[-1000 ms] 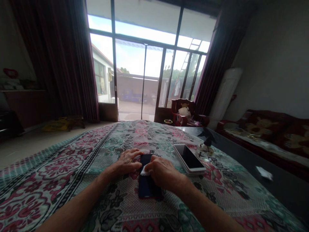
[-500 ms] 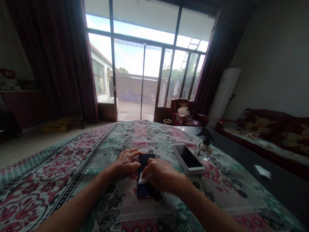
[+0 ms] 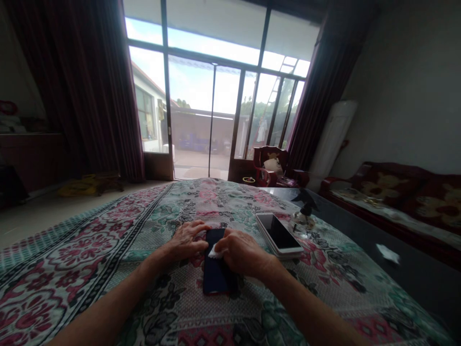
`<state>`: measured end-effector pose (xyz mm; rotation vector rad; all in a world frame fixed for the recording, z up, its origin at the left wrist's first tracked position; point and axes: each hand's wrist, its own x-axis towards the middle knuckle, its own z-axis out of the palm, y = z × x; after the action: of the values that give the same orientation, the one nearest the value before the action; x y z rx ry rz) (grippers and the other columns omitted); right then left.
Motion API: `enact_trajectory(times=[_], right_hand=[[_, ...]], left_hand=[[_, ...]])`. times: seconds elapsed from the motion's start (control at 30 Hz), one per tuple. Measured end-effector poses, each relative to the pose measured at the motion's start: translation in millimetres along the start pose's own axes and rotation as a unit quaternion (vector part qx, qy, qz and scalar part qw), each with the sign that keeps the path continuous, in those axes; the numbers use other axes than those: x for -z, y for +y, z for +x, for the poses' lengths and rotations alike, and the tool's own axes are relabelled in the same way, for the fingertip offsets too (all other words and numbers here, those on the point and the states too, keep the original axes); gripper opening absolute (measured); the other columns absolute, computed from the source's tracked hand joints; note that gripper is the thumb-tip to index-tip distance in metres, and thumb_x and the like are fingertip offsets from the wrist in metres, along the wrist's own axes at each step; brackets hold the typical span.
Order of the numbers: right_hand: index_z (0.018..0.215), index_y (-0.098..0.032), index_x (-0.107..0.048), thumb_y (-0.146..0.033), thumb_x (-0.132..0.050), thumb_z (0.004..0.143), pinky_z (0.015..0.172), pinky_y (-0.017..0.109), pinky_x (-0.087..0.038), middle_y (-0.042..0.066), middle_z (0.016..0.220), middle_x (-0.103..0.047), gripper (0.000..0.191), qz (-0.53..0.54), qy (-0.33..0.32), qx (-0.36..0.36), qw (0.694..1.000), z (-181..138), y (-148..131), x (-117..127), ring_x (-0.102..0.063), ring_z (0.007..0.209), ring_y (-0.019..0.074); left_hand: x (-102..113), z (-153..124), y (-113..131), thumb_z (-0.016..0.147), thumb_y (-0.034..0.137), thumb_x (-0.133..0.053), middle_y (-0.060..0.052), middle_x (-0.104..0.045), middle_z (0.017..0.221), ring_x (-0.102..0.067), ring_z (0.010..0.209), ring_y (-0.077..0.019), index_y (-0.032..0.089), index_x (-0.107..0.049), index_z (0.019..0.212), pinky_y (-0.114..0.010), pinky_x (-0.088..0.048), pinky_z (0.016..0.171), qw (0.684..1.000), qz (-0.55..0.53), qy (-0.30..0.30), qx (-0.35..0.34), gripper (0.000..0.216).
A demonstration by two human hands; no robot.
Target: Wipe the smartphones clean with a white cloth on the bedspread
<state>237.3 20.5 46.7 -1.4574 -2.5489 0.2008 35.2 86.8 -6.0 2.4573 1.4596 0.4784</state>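
Observation:
A dark smartphone (image 3: 215,276) lies flat on the patterned tablecloth, screen up. My right hand (image 3: 245,252) is closed on a crumpled white tissue (image 3: 216,252) and presses it against the upper half of the screen. At the phone's left edge rests my left hand (image 3: 189,240), its fingers stretched out and apart, with fingertips and thumb touching the phone's side. To the right, a white smartphone (image 3: 279,233) sits on top of another pale flat item, apart from both hands.
Behind the white phone stands a small glass bottle with a dark top (image 3: 303,220). Another white tissue (image 3: 388,253) lies on the dark tabletop (image 3: 414,283) at right. Beyond the table are a wooden chair (image 3: 272,161), a sofa (image 3: 389,187) and glass doors (image 3: 205,120).
My right hand has slid the tissue up the phone's screen, away from me, uncovering more of the lower screen. The left hand keeps its place at the phone's edge.

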Motion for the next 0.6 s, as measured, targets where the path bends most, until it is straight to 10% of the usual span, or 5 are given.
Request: enact_trajectory(times=[0.6], right_hand=[[0.099, -0.028, -0.071, -0.015, -0.052, 0.075, 0.077, 0.026, -0.04, 0.005, 0.095, -0.062, 0.033, 0.012, -0.011, 0.01, 1.0, 1.9, 1.4, -0.5, -0.059, 0.085, 0.0175]], left_hand=[[-0.4, -0.4, -0.6, 0.077, 0.036, -0.056, -0.003, -0.048, 0.139, -0.04, 0.128, -0.0277, 0.028, -0.054, 0.126, -0.043, -0.027, 0.108, 1.0, 0.008, 0.001, -0.004, 0.05]])
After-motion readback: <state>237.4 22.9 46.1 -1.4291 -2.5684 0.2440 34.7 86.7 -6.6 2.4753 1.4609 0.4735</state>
